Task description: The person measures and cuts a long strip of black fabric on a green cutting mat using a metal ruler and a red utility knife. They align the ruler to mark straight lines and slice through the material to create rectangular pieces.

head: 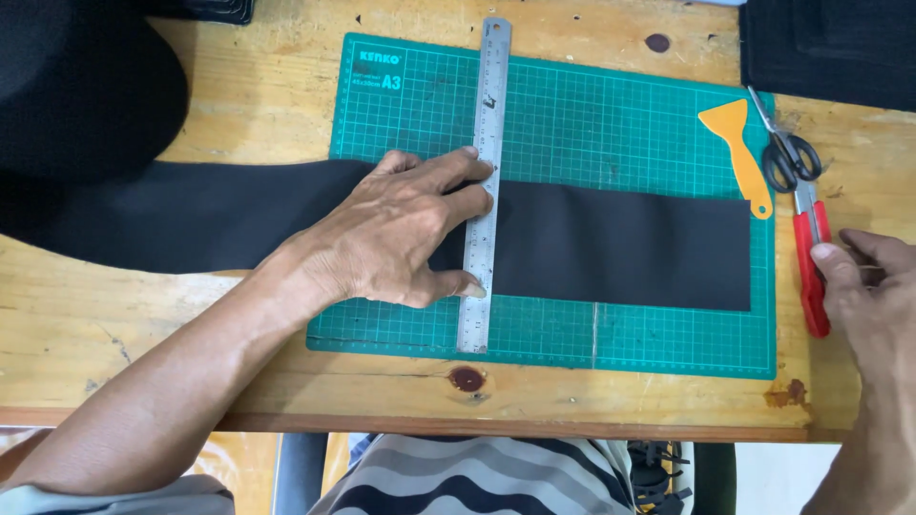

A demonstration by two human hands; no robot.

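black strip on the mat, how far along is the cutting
Done: black fabric strip lies flat across the green cutting mat, steel ruler set across it. In hand: left hand presses the ruler; right hand touches the red cutter. Left: no cut shows along the ruler.

Orange scraper (737, 145) & black-handled scissors (788, 153) at mat's right edge; black stack (828, 43) top-right corner.
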